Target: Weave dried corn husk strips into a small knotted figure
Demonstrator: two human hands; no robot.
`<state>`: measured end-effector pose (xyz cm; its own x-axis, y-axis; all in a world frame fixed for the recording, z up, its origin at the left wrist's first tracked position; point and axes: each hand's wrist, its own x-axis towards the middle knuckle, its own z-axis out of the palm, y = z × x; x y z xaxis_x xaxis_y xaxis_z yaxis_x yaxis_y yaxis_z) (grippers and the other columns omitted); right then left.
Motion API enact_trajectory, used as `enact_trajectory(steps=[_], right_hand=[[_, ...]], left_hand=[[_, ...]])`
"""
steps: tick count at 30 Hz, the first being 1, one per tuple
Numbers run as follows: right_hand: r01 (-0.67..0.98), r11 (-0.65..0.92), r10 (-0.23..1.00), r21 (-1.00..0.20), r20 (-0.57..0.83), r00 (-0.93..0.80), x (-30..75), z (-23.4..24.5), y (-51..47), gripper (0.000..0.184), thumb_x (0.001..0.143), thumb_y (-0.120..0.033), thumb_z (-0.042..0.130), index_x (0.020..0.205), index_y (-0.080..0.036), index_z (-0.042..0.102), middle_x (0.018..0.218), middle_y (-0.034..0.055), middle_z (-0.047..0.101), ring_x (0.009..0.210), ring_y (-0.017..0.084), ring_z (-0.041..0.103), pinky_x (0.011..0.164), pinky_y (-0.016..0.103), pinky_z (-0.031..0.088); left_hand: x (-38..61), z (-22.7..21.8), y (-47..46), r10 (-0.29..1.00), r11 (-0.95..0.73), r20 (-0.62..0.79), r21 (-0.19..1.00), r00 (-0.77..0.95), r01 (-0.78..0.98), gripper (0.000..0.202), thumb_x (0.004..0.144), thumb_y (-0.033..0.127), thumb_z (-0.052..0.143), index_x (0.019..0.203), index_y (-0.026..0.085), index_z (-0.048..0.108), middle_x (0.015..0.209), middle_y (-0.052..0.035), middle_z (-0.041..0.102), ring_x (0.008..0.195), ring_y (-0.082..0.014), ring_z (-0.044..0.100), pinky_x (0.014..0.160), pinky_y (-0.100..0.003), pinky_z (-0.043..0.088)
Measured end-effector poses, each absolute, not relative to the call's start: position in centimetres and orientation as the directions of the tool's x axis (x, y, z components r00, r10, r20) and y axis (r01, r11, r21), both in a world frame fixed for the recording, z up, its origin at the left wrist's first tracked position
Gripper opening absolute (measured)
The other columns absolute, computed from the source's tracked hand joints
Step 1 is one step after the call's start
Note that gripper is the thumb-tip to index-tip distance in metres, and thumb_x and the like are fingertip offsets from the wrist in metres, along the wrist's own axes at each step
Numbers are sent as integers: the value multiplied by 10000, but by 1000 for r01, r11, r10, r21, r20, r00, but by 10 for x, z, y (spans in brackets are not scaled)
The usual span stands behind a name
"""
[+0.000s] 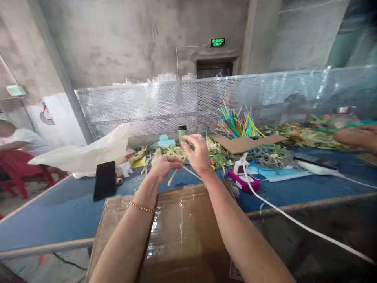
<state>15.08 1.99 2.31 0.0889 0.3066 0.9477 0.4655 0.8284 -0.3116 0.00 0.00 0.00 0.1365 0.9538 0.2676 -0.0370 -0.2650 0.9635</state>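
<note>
Both my hands are raised over a taped cardboard box (pixel 176 228) at the blue table's near edge. My left hand (pixel 164 165) is closed, pinching thin pale yellow strips (pixel 184 169) that hang down and cross toward the right. My right hand (pixel 198 154) is just beside it, thumb and fingers curled and pinching the same strips near their top. A gold bracelet (pixel 141 207) circles my left wrist. Behind my hands lies a heap of loose pale and green strips (pixel 218 155).
On the blue table (pixel 59 212) lie a black phone (pixel 104 180), a white plastic bag (pixel 88 151), a pink device (pixel 243 179) with a white cable (pixel 294 222), a cardboard sheet (pixel 247 142) and coloured strips (pixel 235 124). A perforated metal screen (pixel 165 108) backs it. Other people sit far left (pixel 17 139) and right (pixel 356 136).
</note>
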Motion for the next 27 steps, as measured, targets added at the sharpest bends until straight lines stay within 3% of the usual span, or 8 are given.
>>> enact_trajectory(steps=[2,4,6,10,14,22,27], right_hand=[[477,749,461,-461,878,126,162,20,24,313,902,-390,525,823,-140,697,863,118,674,809,207,602,793,334,465],[459,662,657,-593,753,25,168,16,26,396,898,-448,523,648,-163,636,630,53,602,647,178,546,681,314,441],[395,627,757,-672,646,-102,169,13,26,375,837,-460,594,608,-164,621,584,22,585,601,157,522,632,291,416],[252,644,765,-722,612,-201,161,9,25,200,741,-339,648,658,-158,645,645,2,634,616,138,533,606,257,393],[279,647,758,-710,638,-135,157,8,28,153,756,-287,615,669,-162,630,666,20,658,632,147,555,627,266,411],[340,627,759,-701,648,-63,155,7,30,131,761,-279,613,688,-170,616,688,32,659,650,157,564,659,282,419],[273,624,781,-732,598,-180,157,9,23,269,771,-379,616,603,-172,576,575,-18,547,581,128,473,581,264,353]], left_hand=[[-1,0,4,958,-267,273,961,83,-74,127,476,218,840,540,161,746,593,-28,666,614,-136,541,677,-310,395],[-2,0,6,959,-273,279,957,54,-98,124,486,224,838,535,163,741,596,-32,669,610,-135,539,660,-308,388],[-3,-1,7,956,-282,289,953,54,-107,128,488,225,841,544,161,745,594,-34,670,605,-133,534,650,-305,386],[-2,-1,6,953,-290,297,952,65,-100,143,492,232,846,567,152,755,587,-36,664,594,-128,523,635,-301,382],[-1,1,3,945,-293,307,948,111,-126,177,508,272,861,563,151,744,579,-30,652,584,-121,511,626,-295,383],[-2,2,2,941,-308,318,947,118,-94,199,494,278,868,566,140,744,594,-41,661,624,-135,533,649,-298,373],[-2,2,0,937,-305,312,950,154,-66,144,512,242,844,538,151,736,567,-29,651,607,-129,521,663,-304,380]])
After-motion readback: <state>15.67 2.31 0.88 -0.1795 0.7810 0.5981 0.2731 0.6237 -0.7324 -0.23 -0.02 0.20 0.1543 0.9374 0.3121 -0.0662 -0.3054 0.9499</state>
